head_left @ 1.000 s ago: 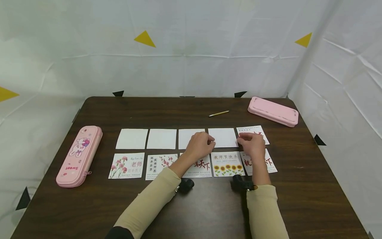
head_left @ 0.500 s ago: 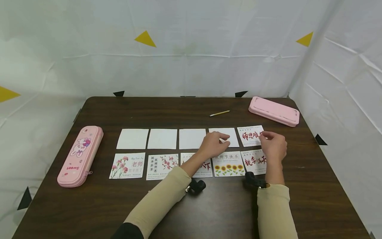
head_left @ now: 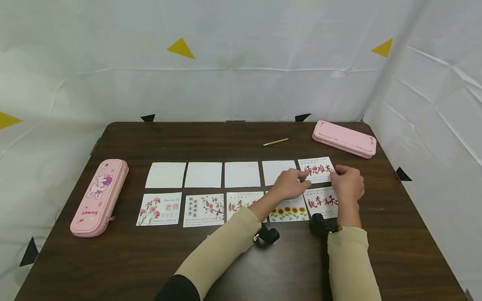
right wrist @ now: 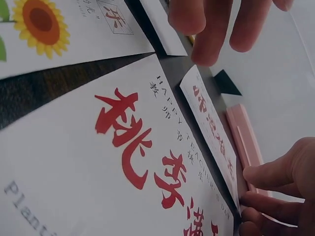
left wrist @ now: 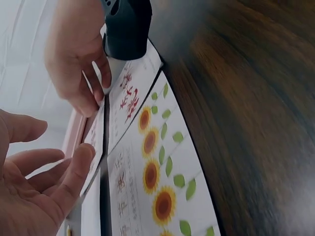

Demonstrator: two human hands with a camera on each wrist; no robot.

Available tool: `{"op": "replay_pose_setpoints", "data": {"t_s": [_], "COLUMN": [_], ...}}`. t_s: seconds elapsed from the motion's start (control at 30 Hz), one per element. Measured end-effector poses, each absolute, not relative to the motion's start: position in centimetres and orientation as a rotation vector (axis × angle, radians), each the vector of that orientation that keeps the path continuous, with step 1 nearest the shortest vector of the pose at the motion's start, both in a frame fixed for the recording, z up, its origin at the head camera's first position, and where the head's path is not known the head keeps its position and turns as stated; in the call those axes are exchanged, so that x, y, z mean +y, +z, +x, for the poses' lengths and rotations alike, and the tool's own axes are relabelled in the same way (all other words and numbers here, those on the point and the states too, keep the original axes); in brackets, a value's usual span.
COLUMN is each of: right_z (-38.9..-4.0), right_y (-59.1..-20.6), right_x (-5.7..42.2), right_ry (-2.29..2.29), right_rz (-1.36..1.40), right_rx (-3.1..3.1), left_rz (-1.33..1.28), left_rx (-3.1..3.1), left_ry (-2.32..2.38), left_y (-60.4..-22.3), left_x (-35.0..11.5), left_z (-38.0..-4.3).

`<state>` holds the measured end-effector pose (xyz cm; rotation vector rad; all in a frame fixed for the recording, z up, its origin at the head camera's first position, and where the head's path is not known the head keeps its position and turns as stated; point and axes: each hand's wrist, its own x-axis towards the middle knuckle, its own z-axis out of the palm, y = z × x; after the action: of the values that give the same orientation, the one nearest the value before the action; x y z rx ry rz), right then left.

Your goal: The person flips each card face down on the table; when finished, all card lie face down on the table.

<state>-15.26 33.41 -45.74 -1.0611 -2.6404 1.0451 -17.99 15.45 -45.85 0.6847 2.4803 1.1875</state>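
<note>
Two rows of cards lie on the dark table. The right-hand card of the back row, a card with red lettering [head_left: 318, 170], lies between my two hands. My left hand [head_left: 291, 184] is at its left edge, thumb and fingers apart, reaching over the sunflower card [head_left: 288, 211]. My right hand [head_left: 348, 183] has its fingertips right at the right edge of that same card. In the right wrist view, the right thumb and fingers [right wrist: 268, 174] are bent loosely beside the card. Nearer me is another red-lettered card [head_left: 321, 203].
Several blank white cards [head_left: 242, 174] fill the back row leftward. Carnation [head_left: 159, 209] and blossom [head_left: 203, 210] cards lie in front. A pink pencil case [head_left: 99, 198] lies left, another pink case [head_left: 344, 139] back right, a pencil [head_left: 275, 142] behind the cards.
Both hands have moved right: the left from the blank cards to the left edge of the back-right card, the right across to that card's right edge, uncovering its red lettering.
</note>
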Motion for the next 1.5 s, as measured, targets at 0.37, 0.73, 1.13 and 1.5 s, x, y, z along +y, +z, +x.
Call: {"op": "replay_pose_setpoints", "data": {"t_s": [0.37, 0.73, 1.13, 1.5], "right_z": [-15.3, -15.2, -15.2, -16.2], "right_y": [-45.8, -46.0, -45.9, -47.8], "right_x": [33.5, 34.1, 35.5, 38.1], "right_ry": [1.039, 1.085, 1.33, 1.514], "right_rz": [-1.051, -1.056, -1.042, -0.965], "right_rx": [-2.653, -2.62, -2.592, -2.472], "left_rz": [0.633, 0.343, 0.028, -0.192], "left_rx": [2.487, 2.126, 1.835, 1.759], "left_ry": [1.137, 1.527, 1.839, 1.964], "left_y": [-45.9, -45.8, -45.6, -46.5], "left_x": [16.3, 16.4, 16.4, 16.7], "left_z": [-18.1, -18.0, -18.4, -18.8]}}
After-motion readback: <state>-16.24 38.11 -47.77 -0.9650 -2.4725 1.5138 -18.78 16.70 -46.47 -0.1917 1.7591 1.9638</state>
